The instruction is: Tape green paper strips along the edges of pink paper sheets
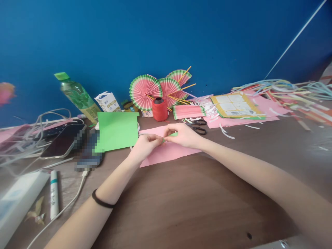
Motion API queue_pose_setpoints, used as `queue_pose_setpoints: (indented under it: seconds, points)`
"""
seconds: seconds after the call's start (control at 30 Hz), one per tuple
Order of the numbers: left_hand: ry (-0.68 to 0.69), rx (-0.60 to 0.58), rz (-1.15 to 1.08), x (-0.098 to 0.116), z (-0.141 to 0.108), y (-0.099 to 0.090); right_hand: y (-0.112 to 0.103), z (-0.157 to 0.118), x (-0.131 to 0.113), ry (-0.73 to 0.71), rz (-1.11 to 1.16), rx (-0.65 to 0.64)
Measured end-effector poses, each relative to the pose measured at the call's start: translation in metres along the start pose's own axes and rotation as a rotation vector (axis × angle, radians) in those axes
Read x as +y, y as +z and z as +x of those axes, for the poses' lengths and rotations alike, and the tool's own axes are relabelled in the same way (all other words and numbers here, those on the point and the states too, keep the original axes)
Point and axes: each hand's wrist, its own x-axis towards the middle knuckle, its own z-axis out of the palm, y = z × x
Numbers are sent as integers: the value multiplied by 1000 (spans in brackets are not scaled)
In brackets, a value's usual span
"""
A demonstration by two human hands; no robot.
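Both hands meet over a pink sheet point(158, 157) on the brown table. The fingertips of my left hand point(146, 146) and my right hand point(181, 135) pinch a small green paper piece point(173, 135) between them. Part of that piece shows by my right fingers; the rest is covered. Left of my left hand stands a larger bright green sheet point(118, 131), its edge close to the fingers. Just behind my hands is a red thread spool point(160, 110), with pleated pink and green paper fans point(145, 91) behind it.
Black scissors point(199, 130) lie right of the spool, near paper scraps and a yellow-edged packet point(236, 105). Paper strips point(298, 103) spread at the far right. On the left are a green-capped bottle point(77, 95), a small carton point(108, 101), phones, cables and a marker point(54, 195).
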Motion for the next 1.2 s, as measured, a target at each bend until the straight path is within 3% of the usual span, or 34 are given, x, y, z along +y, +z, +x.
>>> queue_pose_setpoints:
  seconds: [0.37, 0.5, 0.93, 1.2]
  points:
    - [-38, 7, -15, 3, 0, 1, -5, 0, -3, 32, -68, 0]
    - [-72, 25, 30, 3, 0, -3, -13, 1, -3, 59, -126, -62]
    - [99, -98, 256, -2, 2, -6, -20, 2, -5, 51, -228, -162]
    - [102, -138, 305, 6, 0, -23, -33, 3, -1, 156, -271, -243]
